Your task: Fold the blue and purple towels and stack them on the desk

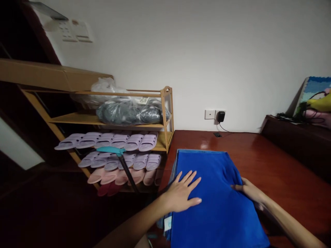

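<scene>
A folded blue cloth point(207, 213) lies on the reddish-brown wooden tabletop, its near end running out of view at the bottom. Under its left edge show greyish-blue layers point(173, 172) and a white tag point(168, 223). My left hand point(182, 193) rests flat on the left part of the cloth, fingers spread and thumb out. At the right edge, my right hand point(247, 189) pinches the blue cloth, thumb on top and the other fingers mostly hidden beneath. The cloth wrinkles near that grip.
Left of the table point(258, 155), a wooden shoe rack point(167, 113) holds lilac slippers point(148, 141), pink slippers point(121, 176) and plastic-wrapped bundles point(131, 112). A teal-topped handle point(111, 150) stands before it. A black adapter point(220, 116) is plugged in behind. A dark raised ledge point(292, 144) borders the right.
</scene>
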Motion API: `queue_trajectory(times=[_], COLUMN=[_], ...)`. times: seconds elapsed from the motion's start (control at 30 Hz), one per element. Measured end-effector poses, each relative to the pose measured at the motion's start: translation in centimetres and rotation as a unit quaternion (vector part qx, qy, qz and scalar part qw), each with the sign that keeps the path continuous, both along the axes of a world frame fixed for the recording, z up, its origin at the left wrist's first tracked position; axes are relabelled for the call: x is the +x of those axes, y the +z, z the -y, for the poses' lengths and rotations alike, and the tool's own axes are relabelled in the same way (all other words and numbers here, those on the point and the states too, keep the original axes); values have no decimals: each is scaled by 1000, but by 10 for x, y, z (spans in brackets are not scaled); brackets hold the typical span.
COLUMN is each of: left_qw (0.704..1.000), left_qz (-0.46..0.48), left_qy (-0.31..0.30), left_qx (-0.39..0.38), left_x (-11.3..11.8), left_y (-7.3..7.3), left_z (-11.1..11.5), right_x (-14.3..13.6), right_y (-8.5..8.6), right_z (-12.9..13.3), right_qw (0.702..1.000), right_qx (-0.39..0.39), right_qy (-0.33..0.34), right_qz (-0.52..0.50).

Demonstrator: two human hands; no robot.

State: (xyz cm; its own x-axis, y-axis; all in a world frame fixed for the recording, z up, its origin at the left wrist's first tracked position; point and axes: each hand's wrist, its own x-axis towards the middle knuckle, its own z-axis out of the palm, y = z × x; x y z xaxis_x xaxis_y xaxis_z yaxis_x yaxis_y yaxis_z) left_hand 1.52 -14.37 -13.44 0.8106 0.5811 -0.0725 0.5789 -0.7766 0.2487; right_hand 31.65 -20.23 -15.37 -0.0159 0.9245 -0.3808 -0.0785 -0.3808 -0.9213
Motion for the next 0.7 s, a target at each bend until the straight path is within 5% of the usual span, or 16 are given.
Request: queue_trajectory(times=[0.27,0.37,0.57,0.7], left_qw=[999,999,998,998], left_qz=[44,44,51,58], left_qy=[-24,-30,-23,-20], left_qx=[11,10,7,-5], left_x=[-22,-20,-20,-23], left_y=[3,3,0,1], left_z=[20,19,17,18], right_x=[-3,-4,2,6], right_y=[16,19,-3,-6], right_z=[35,34,22,27], right_qw=[994,996,998,998], right_qx=[-66,-34,29,44], right_qy=[-37,-43,-24,-16], right_qz=[-77,-64,56,50])
